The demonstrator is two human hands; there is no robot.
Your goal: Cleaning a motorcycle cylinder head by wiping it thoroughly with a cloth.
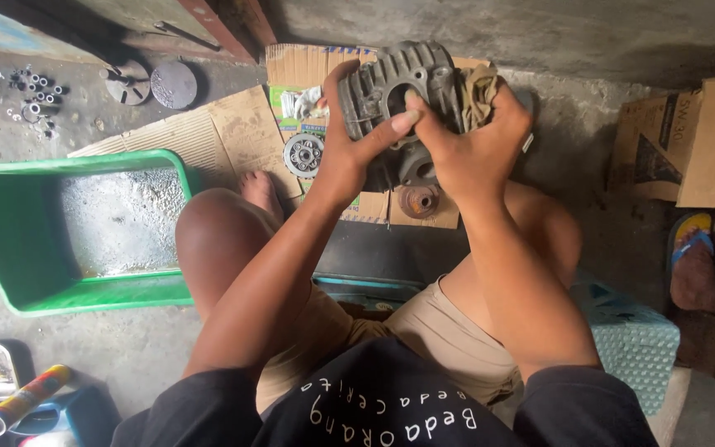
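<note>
the engine cylinder (395,91) is a dark grey, grimy metal block with rows of cooling fins around it and a round bore showing in its face; it is held up in the air above the flattened cardboard (225,132) at the far side of the floor, in front of the person's knees. the left hand (345,157) grasps the cylinder's left side, fingers curled over the finned edge and the thumb laid across the face beside the bore. the right hand (473,149) is clenched on a dirty tan rag (477,91) and presses it against the cylinder's right side. going left to right along the floor: a spray can (18,401) with a red, yellow and white wrap lies at the near left corner, a green plastic tub (10,240) holding cloudy liquid sits at the left, small metal parts (35,95) lie scattered at the far left, and two round discs (155,83) lie beside them. on the cardboard under the hands lie a toothed gear (302,154) and a rusty round part (418,200). a printed green and white panel shows on that cardboard. brown boxes (701,141) with black triangle marks stand at the right.
</note>
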